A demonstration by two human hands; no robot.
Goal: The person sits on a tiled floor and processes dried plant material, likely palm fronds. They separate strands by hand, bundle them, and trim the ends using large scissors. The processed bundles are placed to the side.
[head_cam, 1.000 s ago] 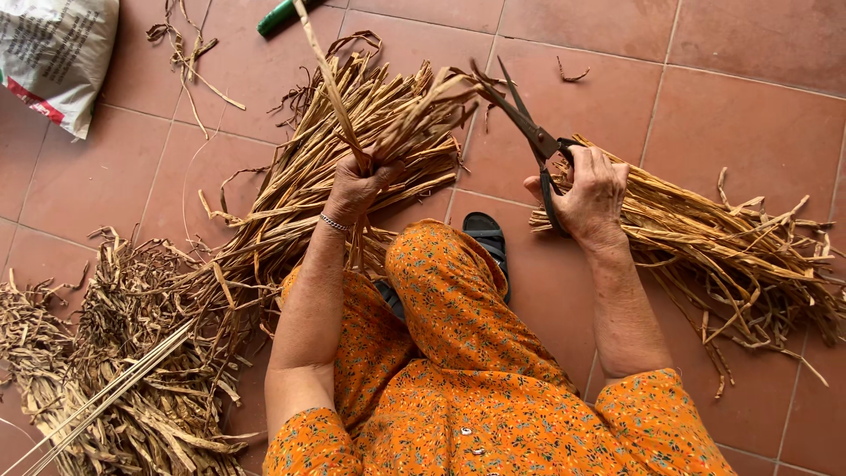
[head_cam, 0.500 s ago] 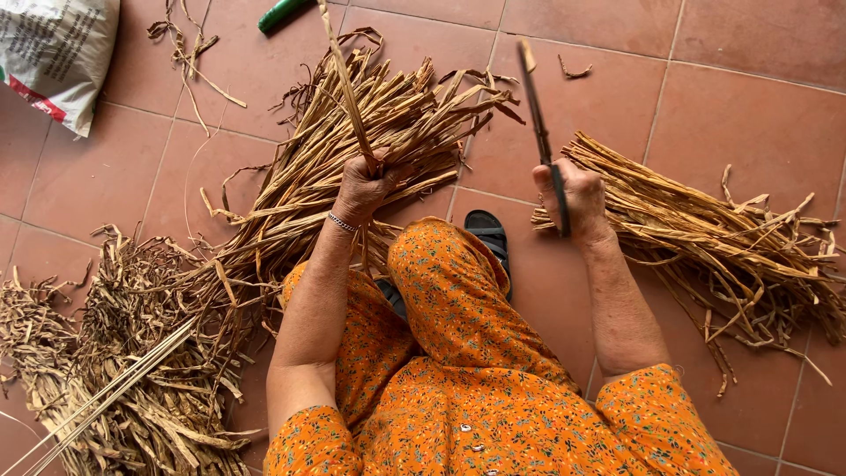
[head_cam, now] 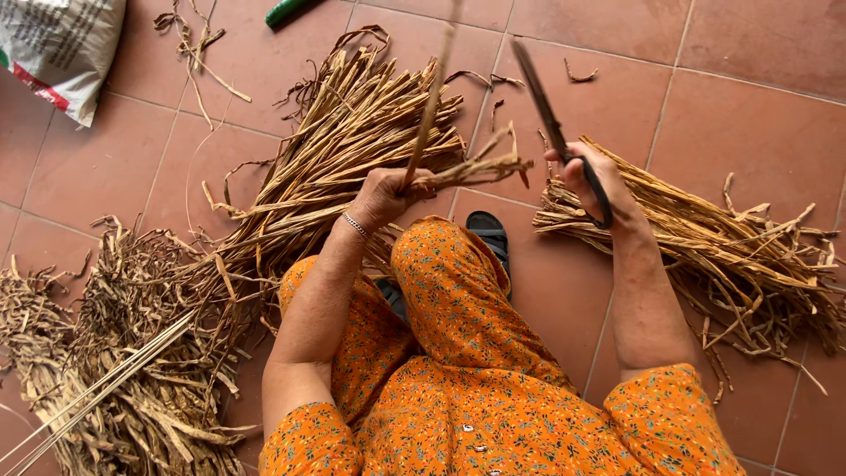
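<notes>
1. Lap: orange floral cloth, soft and creased, knee raised between the two forearms; a dark sandal (head_cam: 490, 231) shows just past it
2. Left hand (head_cam: 381, 197): closed around a thin dry stalk (head_cam: 429, 113) that stands upright from the fist and runs out of the top of the view; a frayed tuft of strips juts sideways from the same grip; a beaded bracelet (head_cam: 355, 226) sits at the wrist
3. Right hand (head_cam: 592, 178): fingers through the dark loop handles of long scissors (head_cam: 553, 123), clamped on them, blades together and pointing up and away (tip close to the stalk, not touching)
4. Risk, as a judgement: the blade point stands near the left fingers, so a slip on brittle fibre could nick them; a dry stalk may also splinter rather than cut clean
5. Left pile (head_cam: 123, 353): darker, curled, shrivelled strips on the floor, with pale straight sticks lying across
6. Middle bundle (head_cam: 344, 132): long tan strips, flat and fibrous, fanned out beyond the left hand
7. Right bundle (head_cam: 731, 256): similar straw-coloured strips, stiff and kinked, lying under the right wrist
8. Floor (head_cam: 758, 115): smooth terracotta tiles, grey joints
9. Far corner: a woven white sack (head_cam: 62, 44); a green object (head_cam: 286, 11), partly cut off
</notes>
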